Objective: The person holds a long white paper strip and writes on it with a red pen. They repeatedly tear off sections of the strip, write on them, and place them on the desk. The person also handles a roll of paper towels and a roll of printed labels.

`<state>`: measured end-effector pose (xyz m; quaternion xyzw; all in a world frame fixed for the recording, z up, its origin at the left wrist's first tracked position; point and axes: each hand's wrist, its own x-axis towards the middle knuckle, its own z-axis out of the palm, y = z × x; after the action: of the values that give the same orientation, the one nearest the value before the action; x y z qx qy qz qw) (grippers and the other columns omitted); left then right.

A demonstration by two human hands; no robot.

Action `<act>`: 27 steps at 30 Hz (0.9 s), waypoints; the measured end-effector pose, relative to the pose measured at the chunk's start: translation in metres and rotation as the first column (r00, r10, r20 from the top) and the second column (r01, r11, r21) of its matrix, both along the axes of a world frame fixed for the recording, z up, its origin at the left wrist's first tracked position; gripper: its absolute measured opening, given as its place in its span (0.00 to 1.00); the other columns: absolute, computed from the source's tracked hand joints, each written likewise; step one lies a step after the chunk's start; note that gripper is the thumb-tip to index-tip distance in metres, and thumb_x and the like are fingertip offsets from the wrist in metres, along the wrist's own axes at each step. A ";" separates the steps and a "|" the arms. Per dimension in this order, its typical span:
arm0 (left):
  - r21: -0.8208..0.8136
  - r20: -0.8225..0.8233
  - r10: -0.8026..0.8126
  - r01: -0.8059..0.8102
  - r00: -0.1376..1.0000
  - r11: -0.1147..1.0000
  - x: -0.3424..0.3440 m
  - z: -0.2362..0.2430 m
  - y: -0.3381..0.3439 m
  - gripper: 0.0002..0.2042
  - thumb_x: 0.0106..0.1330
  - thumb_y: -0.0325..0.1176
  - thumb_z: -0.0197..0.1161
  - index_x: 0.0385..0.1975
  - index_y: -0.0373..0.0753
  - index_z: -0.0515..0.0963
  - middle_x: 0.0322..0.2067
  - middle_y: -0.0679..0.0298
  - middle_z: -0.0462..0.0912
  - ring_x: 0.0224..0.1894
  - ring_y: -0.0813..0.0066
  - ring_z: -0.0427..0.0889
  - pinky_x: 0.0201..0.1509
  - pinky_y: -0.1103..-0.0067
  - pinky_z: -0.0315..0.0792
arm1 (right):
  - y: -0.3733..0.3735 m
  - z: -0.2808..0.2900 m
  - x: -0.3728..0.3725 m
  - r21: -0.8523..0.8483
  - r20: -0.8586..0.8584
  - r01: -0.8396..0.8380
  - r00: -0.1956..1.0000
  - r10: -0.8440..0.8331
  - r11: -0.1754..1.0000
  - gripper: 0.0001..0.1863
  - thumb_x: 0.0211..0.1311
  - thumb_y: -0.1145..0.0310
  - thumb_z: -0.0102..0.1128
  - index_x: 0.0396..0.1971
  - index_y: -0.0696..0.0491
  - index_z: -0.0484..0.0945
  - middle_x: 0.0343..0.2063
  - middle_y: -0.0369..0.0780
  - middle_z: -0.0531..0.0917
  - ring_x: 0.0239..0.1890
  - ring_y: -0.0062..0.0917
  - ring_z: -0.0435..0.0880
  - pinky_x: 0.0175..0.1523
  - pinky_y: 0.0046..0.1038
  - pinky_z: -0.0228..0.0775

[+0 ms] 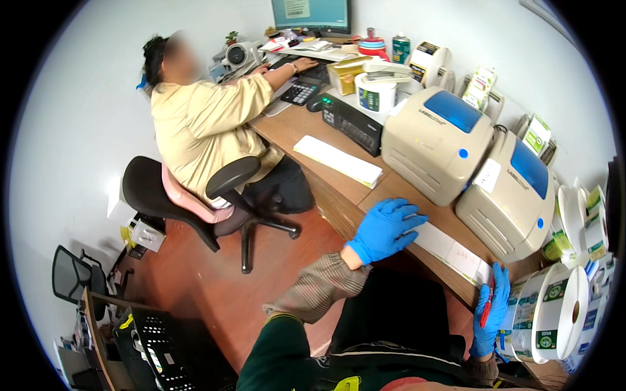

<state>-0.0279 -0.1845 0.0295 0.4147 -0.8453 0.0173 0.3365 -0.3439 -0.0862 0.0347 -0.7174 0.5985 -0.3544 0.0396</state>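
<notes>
- While the right hand (490, 311) in its blue glove is closed around a slim red tool (486, 313) at the desk's near corner, the left hand (386, 228) lies open and flat, fingers spread, pressing on the left end of a white label strip (450, 251).
- That strip lies along the front edge of the wooden desk (306, 127), its long axis running from the left hand down and rightward to the right hand; its right end stops just beside the red tool, so the right hand is nearer that end and the left hand already touches the other.
- Just right of the right hand, big rolls of green-and-white labels (554, 313) stand on edge, touching one another.
- Behind the strip sit two beige label printers with blue lids (437, 140) (515, 189), side by side, lids shut; what is inside cannot be seen.
- Further along the desk lie a long white pad (339, 159), a black device (352, 120) and more label rolls (377, 92).
- At the far end a seated person (202, 124) in a cream top types at a keyboard below a monitor (312, 14).
- Down at the left, a black crate (156, 342) sits on the floor; its contents are unclear.
</notes>
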 end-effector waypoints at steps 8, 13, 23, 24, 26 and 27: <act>-0.082 -0.190 0.180 -0.198 0.965 0.977 -0.005 -0.017 0.002 0.21 0.62 0.42 0.55 0.52 0.40 0.74 0.51 0.55 0.74 0.56 0.54 0.69 0.62 0.62 0.61 | -0.004 -0.013 0.003 0.066 -0.056 0.144 0.988 -0.141 0.987 0.24 0.68 0.68 0.48 0.62 0.55 0.63 0.56 0.46 0.71 0.57 0.34 0.71 0.62 0.30 0.61; -0.031 -0.271 0.129 -0.142 0.954 0.989 0.000 -0.022 0.000 0.23 0.62 0.42 0.55 0.53 0.35 0.72 0.52 0.54 0.73 0.57 0.55 0.68 0.65 0.63 0.57 | -0.010 -0.022 -0.002 0.038 -0.080 0.197 0.978 -0.194 0.980 0.21 0.67 0.67 0.49 0.59 0.55 0.68 0.52 0.48 0.74 0.51 0.37 0.73 0.58 0.31 0.62; 0.082 -0.289 0.124 -0.105 0.949 0.991 -0.005 -0.044 -0.009 0.24 0.65 0.42 0.50 0.55 0.32 0.70 0.57 0.52 0.70 0.63 0.54 0.63 0.68 0.64 0.51 | -0.010 -0.031 -0.006 -0.023 -0.106 0.304 0.947 -0.304 0.952 0.22 0.71 0.61 0.44 0.58 0.58 0.68 0.55 0.46 0.73 0.56 0.33 0.72 0.61 0.30 0.60; 0.088 -0.285 0.125 -0.104 0.950 0.991 -0.004 -0.045 -0.009 0.24 0.65 0.42 0.50 0.55 0.31 0.70 0.58 0.51 0.69 0.63 0.54 0.62 0.69 0.63 0.50 | -0.009 -0.033 -0.007 -0.016 -0.100 0.304 0.948 -0.304 0.953 0.22 0.71 0.61 0.44 0.58 0.58 0.68 0.55 0.46 0.73 0.56 0.33 0.72 0.62 0.30 0.60; 0.096 -0.288 0.119 -0.095 0.950 0.991 -0.004 -0.047 -0.010 0.24 0.66 0.42 0.49 0.56 0.31 0.69 0.58 0.51 0.69 0.63 0.54 0.62 0.69 0.63 0.50 | -0.011 -0.031 -0.005 -0.004 -0.091 0.297 0.951 -0.296 0.955 0.23 0.71 0.60 0.43 0.59 0.57 0.68 0.55 0.46 0.72 0.56 0.33 0.71 0.62 0.30 0.59; 0.101 -0.289 0.117 -0.092 0.950 0.991 -0.003 -0.048 -0.011 0.24 0.66 0.42 0.49 0.56 0.30 0.69 0.58 0.51 0.68 0.63 0.54 0.62 0.69 0.63 0.50 | -0.012 -0.033 -0.006 -0.009 -0.081 0.294 0.952 -0.294 0.956 0.23 0.71 0.59 0.43 0.59 0.57 0.68 0.55 0.46 0.72 0.56 0.33 0.71 0.62 0.30 0.59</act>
<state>-0.0313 -0.1952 -0.0184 0.4709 -0.7625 -0.0632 0.4391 -0.3499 -0.0982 0.0022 -0.6341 0.7003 -0.3258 -0.0372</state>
